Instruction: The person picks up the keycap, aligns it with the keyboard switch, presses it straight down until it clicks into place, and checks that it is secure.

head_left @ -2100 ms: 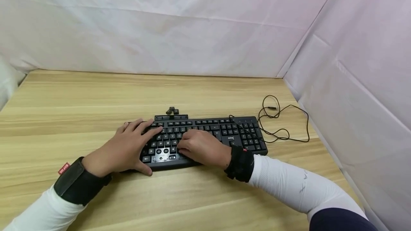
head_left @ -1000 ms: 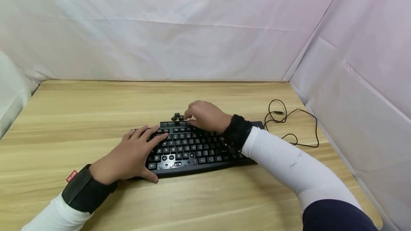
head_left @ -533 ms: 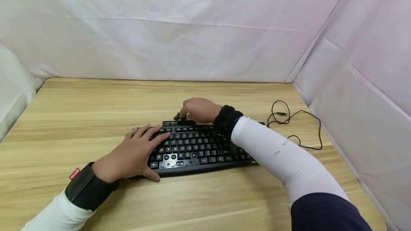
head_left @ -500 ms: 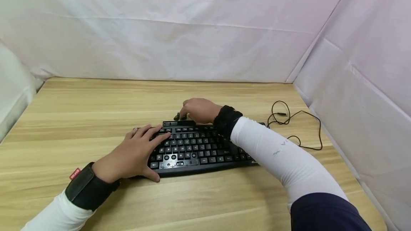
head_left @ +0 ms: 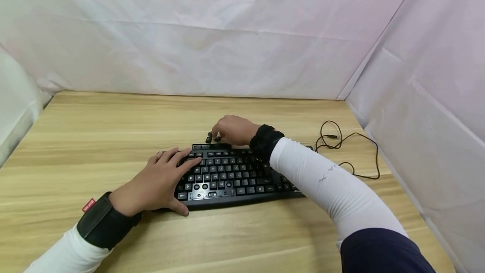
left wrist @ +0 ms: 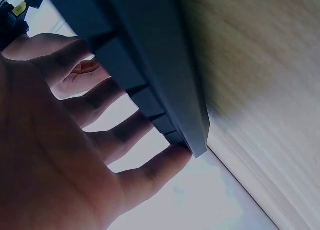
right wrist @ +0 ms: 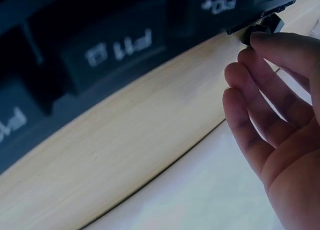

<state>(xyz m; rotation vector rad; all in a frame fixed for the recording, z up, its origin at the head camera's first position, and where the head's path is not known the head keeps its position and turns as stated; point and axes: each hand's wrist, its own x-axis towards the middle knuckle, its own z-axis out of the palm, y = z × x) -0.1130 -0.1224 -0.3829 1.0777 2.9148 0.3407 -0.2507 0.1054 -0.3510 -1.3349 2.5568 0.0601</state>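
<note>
- The left hand [head_left: 153,184] lies flat, fingers straight, on the black keyboard's [head_left: 235,178] left end.
- The right hand [head_left: 233,129] touches loose keycaps [head_left: 212,137] just beyond the far edge; whether it grips them cannot be told.

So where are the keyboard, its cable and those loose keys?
keyboard [head_left: 235,176], head view, middle key rows.
cable [head_left: 369,155], head view, far-right loop.
loose keys [head_left: 212,138], head view, small pile behind the keyboard at right fingertips.
</note>
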